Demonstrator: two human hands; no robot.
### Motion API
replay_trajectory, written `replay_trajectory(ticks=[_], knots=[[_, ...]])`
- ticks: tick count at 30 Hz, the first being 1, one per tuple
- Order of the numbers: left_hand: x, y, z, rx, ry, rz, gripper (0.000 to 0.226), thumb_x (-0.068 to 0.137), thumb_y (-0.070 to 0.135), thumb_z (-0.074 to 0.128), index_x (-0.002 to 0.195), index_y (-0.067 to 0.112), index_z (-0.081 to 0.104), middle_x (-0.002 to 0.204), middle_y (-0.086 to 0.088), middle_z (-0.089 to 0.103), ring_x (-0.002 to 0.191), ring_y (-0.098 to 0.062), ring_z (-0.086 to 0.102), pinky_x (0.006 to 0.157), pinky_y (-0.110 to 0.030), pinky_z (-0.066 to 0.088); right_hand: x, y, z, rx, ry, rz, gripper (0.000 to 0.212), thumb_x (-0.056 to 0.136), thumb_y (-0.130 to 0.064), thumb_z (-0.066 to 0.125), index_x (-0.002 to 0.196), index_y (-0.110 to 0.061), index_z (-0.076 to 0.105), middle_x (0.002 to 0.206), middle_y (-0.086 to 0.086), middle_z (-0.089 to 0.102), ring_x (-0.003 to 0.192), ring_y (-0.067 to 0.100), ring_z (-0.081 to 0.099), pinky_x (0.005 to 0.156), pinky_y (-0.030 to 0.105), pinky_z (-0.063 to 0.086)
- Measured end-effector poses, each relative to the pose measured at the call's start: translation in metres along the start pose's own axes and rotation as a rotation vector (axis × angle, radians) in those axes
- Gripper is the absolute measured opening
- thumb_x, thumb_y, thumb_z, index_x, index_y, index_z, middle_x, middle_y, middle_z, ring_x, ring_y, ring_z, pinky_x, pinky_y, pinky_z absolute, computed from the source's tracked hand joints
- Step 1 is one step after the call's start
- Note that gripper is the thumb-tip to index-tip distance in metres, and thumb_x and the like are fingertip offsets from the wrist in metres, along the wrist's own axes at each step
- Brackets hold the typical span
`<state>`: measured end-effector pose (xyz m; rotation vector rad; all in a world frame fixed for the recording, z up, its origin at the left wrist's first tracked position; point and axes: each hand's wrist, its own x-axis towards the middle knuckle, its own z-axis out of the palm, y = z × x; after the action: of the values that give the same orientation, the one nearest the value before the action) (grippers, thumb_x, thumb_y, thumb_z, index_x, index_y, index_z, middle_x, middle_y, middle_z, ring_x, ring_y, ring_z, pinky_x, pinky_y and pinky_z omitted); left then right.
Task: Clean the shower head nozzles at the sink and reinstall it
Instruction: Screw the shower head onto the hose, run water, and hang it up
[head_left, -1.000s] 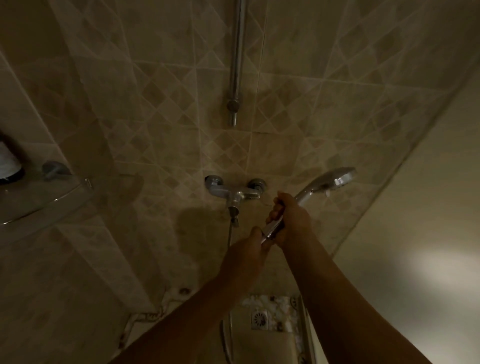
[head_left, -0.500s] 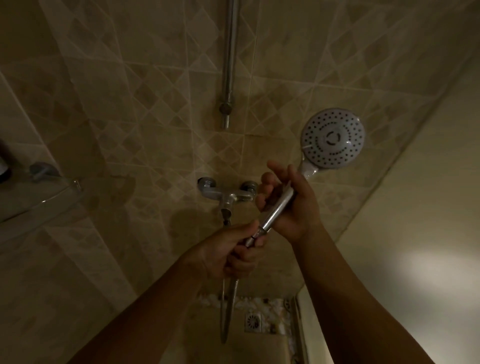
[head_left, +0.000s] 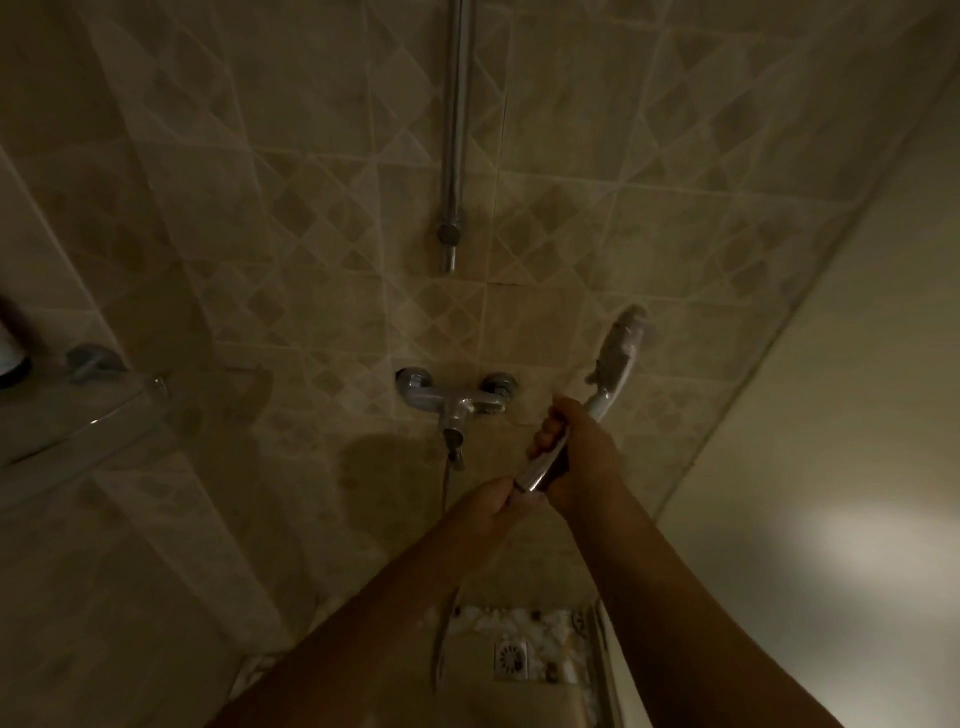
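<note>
- Head view, tiled wall (head_left: 311, 260): beige tiles with a diamond pattern and pale grout lines fill most of the frame in dim light.
- Plain wall (head_left: 857, 364): a smooth, pale surface on the right with a soft patch of light low down.
- Glass shelf (head_left: 78, 415): fixed at the left on a metal bracket. A white bottle (head_left: 8, 348) with a dark base is cut by the frame edge, and it is too dim and cropped to read any label.
- Riser rail (head_left: 454, 130): a chrome tube that runs down the wall from the top edge and ends at a small collar above the tap.
- Hose (head_left: 441, 639): a thin metal line that hangs below the hands towards the floor.
- Mixer tap (head_left: 457, 402): a chrome body on two wall unions with a short spout below, just left of the hands.
- Shower head (head_left: 618, 348): a round head on a chrome handle, held in the air in front of the wall, right of the tap. It tilts up to the right, turned nearly edge-on and motion-blurred, so the nozzles cannot be made out.
- Right hand (head_left: 576, 457): fingers are wrapped firmly round the handle.
- Left hand (head_left: 483, 512): fingers are curled round the hose end at the foot of the handle.
- Floor drain (head_left: 511, 660): a square metal grate set in a pebble floor (head_left: 550, 623).
</note>
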<state>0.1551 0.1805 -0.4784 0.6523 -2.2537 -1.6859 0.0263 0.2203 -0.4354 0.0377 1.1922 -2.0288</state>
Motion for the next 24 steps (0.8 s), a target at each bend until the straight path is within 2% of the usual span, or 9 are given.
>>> replay_trajectory(ticks=[4,7,10,12,14,17,19,21,24], knots=[[0.0,0.01,-0.02,-0.746,-0.436,-0.182,0.037,0.093,0.052,0.05,0.077,0.019,0.055,0.05,0.009,0.032,0.037,-0.003,0.023,0.038,-0.018,0.015,-0.014,-0.018,-0.001,0.181,-0.535,0.121,0.023,0.09,-0.03,0.056,0.075,-0.013,0.063,0.059,-0.003,0.051,0.051,0.011,0.053,0.056,0.025,0.05],[0.003,0.014,-0.028,-0.93,-0.808,-0.163,0.036,0.09,0.057,0.053,0.08,0.023,0.057,0.052,0.009,0.027,0.036,-0.005,0.021,0.036,-0.019,0.015,-0.025,-0.027,0.008,0.289,-0.834,0.121,0.021,0.085,-0.031,0.066,0.085,-0.01,0.064,0.065,-0.001,0.056,0.058,0.012,0.057,0.061,0.028,0.053],[0.004,0.013,-0.026,-0.961,-0.902,-0.152,0.035,0.09,0.058,0.053,0.082,0.024,0.058,0.053,0.008,0.027,0.038,-0.006,0.021,0.037,-0.019,0.018,-0.025,-0.029,0.014,0.321,-0.975,0.173,0.022,0.087,-0.026,0.068,0.077,-0.009,0.059,0.056,-0.002,0.049,0.048,0.01,0.048,0.055,0.025,0.047],[0.004,0.011,-0.023,-0.935,-0.793,-0.172,0.036,0.092,0.056,0.052,0.084,0.022,0.057,0.054,0.009,0.029,0.038,-0.004,0.02,0.037,-0.018,0.018,-0.018,-0.029,0.013,0.287,-0.908,0.222,0.033,0.094,-0.028,0.054,0.063,-0.014,0.051,0.048,-0.007,0.032,0.041,0.006,0.029,0.047,0.021,0.034],[0.003,0.009,-0.019,-0.787,-0.558,-0.198,0.036,0.095,0.054,0.049,0.082,0.022,0.057,0.054,0.009,0.033,0.04,-0.004,0.022,0.037,-0.018,0.019,-0.009,-0.025,0.013,0.161,-0.688,0.194,0.042,0.094,-0.029,0.049,0.053,-0.02,0.047,0.044,-0.01,0.026,0.037,0.005,0.024,0.042,0.019,0.028],[0.004,0.007,-0.009,-0.276,-0.138,-0.121,0.03,0.099,0.043,0.048,0.078,0.022,0.055,0.059,0.007,0.044,0.048,-0.009,0.035,0.042,-0.026,0.03,0.005,-0.011,0.01,0.014,-0.177,0.092,0.04,0.093,-0.022,0.057,0.054,-0.019,0.047,0.04,-0.007,0.035,0.032,0.007,0.033,0.038,0.02,0.033],[0.005,0.005,0.0,0.149,0.069,-0.045,0.024,0.1,0.036,0.049,0.088,0.016,0.057,0.072,-0.003,0.06,0.063,-0.02,0.055,0.057,-0.037,0.043,0.012,0.0,0.007,-0.008,0.075,0.073,0.035,0.093,-0.02,0.059,0.06,-0.016,0.046,0.04,-0.004,0.039,0.033,0.01,0.037,0.042,0.024,0.035],[0.005,0.0,0.01,0.422,0.144,-0.018,0.028,0.1,0.038,0.049,0.104,0.011,0.057,0.087,-0.011,0.067,0.077,-0.027,0.064,0.064,-0.035,0.045,0.014,0.006,0.003,-0.021,0.174,0.091,0.035,0.093,-0.022,0.059,0.063,-0.015,0.045,0.041,-0.003,0.039,0.037,0.011,0.037,0.046,0.026,0.036],[0.004,0.0,0.007,0.208,0.076,-0.005,0.034,0.1,0.037,0.05,0.104,0.004,0.059,0.08,-0.01,0.064,0.068,-0.026,0.061,0.061,-0.037,0.045,0.011,0.005,-0.007,0.023,0.045,0.115,0.033,0.093,-0.024,0.059,0.064,-0.016,0.046,0.045,-0.002,0.04,0.04,0.011,0.039,0.049,0.027,0.036]])
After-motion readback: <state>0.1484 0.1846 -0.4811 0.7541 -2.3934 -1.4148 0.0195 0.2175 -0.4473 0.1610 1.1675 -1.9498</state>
